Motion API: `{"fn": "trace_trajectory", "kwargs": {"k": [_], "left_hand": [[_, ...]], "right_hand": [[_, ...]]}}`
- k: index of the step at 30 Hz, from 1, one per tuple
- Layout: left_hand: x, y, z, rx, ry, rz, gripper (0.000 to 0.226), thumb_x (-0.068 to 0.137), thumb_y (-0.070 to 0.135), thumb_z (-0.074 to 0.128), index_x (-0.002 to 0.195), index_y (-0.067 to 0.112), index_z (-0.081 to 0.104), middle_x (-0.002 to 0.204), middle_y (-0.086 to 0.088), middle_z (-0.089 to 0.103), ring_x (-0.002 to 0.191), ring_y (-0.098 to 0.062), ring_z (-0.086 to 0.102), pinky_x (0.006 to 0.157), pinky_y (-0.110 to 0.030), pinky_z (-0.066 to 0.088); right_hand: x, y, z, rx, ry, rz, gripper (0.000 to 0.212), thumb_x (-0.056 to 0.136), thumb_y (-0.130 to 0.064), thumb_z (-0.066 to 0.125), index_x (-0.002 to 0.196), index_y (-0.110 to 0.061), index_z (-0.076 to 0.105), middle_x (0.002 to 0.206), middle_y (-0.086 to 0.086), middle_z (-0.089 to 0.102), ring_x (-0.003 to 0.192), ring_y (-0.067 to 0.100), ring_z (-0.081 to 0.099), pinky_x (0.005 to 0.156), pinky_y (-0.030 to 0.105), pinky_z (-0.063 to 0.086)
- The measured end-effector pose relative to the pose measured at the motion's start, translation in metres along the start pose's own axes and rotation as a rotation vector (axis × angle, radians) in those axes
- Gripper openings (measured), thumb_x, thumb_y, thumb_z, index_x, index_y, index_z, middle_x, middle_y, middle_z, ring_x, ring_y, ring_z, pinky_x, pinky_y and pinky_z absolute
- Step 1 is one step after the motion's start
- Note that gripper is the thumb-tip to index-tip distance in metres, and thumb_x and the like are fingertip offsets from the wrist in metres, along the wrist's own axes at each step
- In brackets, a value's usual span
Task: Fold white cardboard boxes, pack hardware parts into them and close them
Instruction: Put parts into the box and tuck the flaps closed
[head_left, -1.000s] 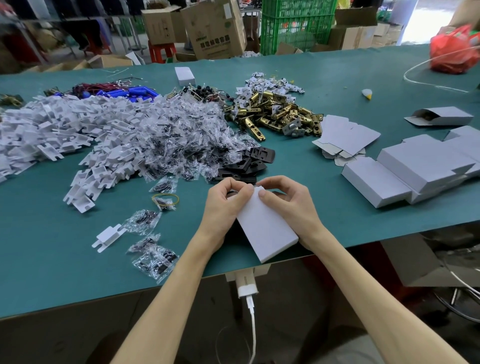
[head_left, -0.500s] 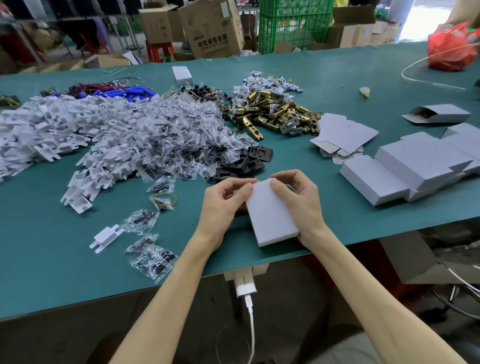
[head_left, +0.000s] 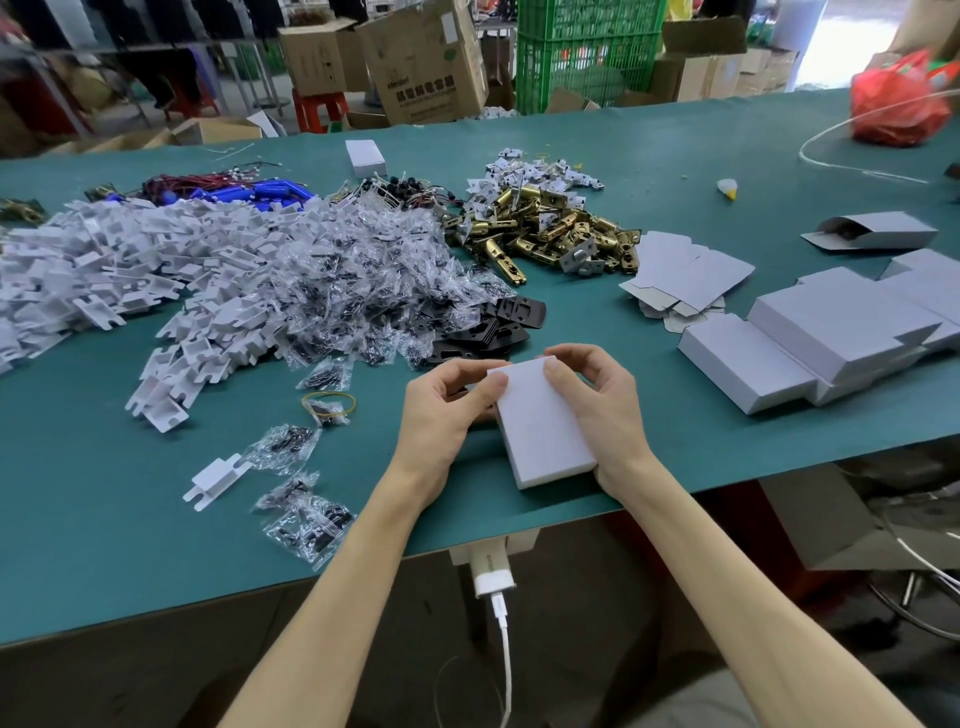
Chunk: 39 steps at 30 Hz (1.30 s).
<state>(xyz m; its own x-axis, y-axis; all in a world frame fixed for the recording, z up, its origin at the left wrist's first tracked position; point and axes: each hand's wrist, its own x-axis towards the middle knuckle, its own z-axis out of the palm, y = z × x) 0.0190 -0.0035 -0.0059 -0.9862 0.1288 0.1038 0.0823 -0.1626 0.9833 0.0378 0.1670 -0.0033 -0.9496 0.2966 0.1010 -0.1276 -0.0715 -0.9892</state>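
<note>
White cardboard box (head_left: 545, 431) held by curled fingers of left hand (head_left: 441, 410), right hand (head_left: 597, 410); far end best pressed shut squarely.

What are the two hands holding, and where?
A white cardboard box. The left hand pinches its far left corner; the right hand grips its right side, thumb on top.

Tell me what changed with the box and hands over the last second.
The white box turned slightly, lying straighter toward the person; the thumbs moved a little apart on its far end. Left hand and right hand still grip it. The parts piles stayed put.
</note>
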Motion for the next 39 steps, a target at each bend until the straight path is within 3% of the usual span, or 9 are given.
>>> {"fn": "trace_trajectory", "kwargs": {"k": [6,11,14,17,20,26,33,36,39], "left_hand": [[0.001,0.000,0.000,-0.006,0.023,0.012,0.015,0.094,0.005,0.073,0.108,-0.001,0.073,0.108,-0.017,0.077,0.089,-0.020,0.071,0.079,-0.035,0.064],[0.003,-0.003,-0.001,-0.004,0.059,0.012,0.011,0.093,0.009,0.075,0.103,0.006,0.073,0.095,-0.001,0.078,0.088,-0.014,0.072,0.074,-0.028,0.061],[0.003,-0.003,-0.002,-0.018,0.053,0.006,0.012,0.092,0.010,0.076,0.103,0.007,0.073,0.094,0.000,0.078,0.087,-0.012,0.072,0.072,-0.025,0.059],[0.003,-0.003,-0.003,-0.022,0.035,0.013,0.017,0.092,0.013,0.076,0.107,0.005,0.074,0.101,-0.008,0.078,0.089,-0.019,0.073,0.076,-0.031,0.062],[0.003,-0.003,-0.002,-0.041,0.005,0.006,0.024,0.091,0.020,0.076,0.109,0.005,0.075,0.106,-0.014,0.078,0.094,-0.026,0.074,0.083,-0.037,0.063],[0.004,-0.006,-0.002,0.029,-0.042,0.041,0.020,0.096,0.018,0.071,0.108,0.003,0.075,0.107,-0.010,0.079,0.107,-0.025,0.074,0.082,-0.027,0.060],[0.005,-0.009,-0.002,0.076,-0.076,0.031,0.012,0.100,0.009,0.066,0.105,0.001,0.073,0.104,-0.011,0.079,0.098,-0.028,0.076,0.080,-0.029,0.062],[0.004,-0.009,-0.002,0.086,-0.076,0.024,0.012,0.100,0.010,0.066,0.105,0.002,0.074,0.103,-0.010,0.079,0.097,-0.026,0.077,0.079,-0.028,0.061],[0.004,-0.009,-0.001,0.092,-0.077,0.023,0.012,0.101,0.009,0.065,0.105,0.002,0.073,0.103,-0.009,0.079,0.096,-0.026,0.077,0.078,-0.027,0.061]], "right_hand": [[-0.001,-0.004,0.005,-0.195,0.003,-0.060,0.013,0.099,-0.022,0.065,0.110,-0.015,0.065,0.105,-0.006,0.069,0.088,0.011,0.066,0.072,0.029,0.053],[-0.024,-0.014,0.009,-0.844,-0.105,-0.306,0.068,0.094,-0.055,0.060,0.144,-0.012,0.044,0.136,0.000,0.046,0.122,0.015,0.048,0.099,0.031,0.046],[-0.038,-0.021,0.010,-1.013,-0.203,-0.291,0.090,0.092,-0.059,0.059,0.158,-0.010,0.022,0.152,0.004,0.032,0.138,0.021,0.035,0.109,0.036,0.042],[-0.043,-0.030,0.013,-1.096,-0.296,-0.216,0.099,0.091,-0.054,0.062,0.161,-0.009,0.008,0.160,0.007,0.021,0.141,0.026,0.031,0.110,0.039,0.039],[-0.045,-0.040,0.012,-1.120,-0.329,-0.167,0.095,0.088,-0.041,0.065,0.159,-0.008,0.011,0.160,0.008,0.022,0.138,0.030,0.034,0.106,0.040,0.042],[-0.010,-0.077,-0.039,-1.218,-0.209,-0.201,0.064,0.079,-0.028,0.071,0.133,-0.007,0.041,0.139,0.011,0.042,0.121,0.035,0.047,0.095,0.044,0.046],[0.046,-0.095,-0.120,-1.496,-0.051,-0.054,0.046,0.082,-0.026,0.071,0.113,-0.008,0.042,0.119,0.013,0.045,0.109,0.040,0.049,0.077,0.042,0.042],[0.050,-0.086,-0.129,-1.544,-0.086,-0.004,0.036,0.086,-0.027,0.066,0.104,-0.007,0.041,0.114,0.015,0.046,0.108,0.040,0.049,0.085,0.047,0.044],[0.051,-0.077,-0.127,-1.691,-0.065,-0.081,0.033,0.092,-0.018,0.058,0.118,0.000,0.050,0.145,0.024,0.040,0.139,0.036,0.034,0.116,0.051,0.025]]}}
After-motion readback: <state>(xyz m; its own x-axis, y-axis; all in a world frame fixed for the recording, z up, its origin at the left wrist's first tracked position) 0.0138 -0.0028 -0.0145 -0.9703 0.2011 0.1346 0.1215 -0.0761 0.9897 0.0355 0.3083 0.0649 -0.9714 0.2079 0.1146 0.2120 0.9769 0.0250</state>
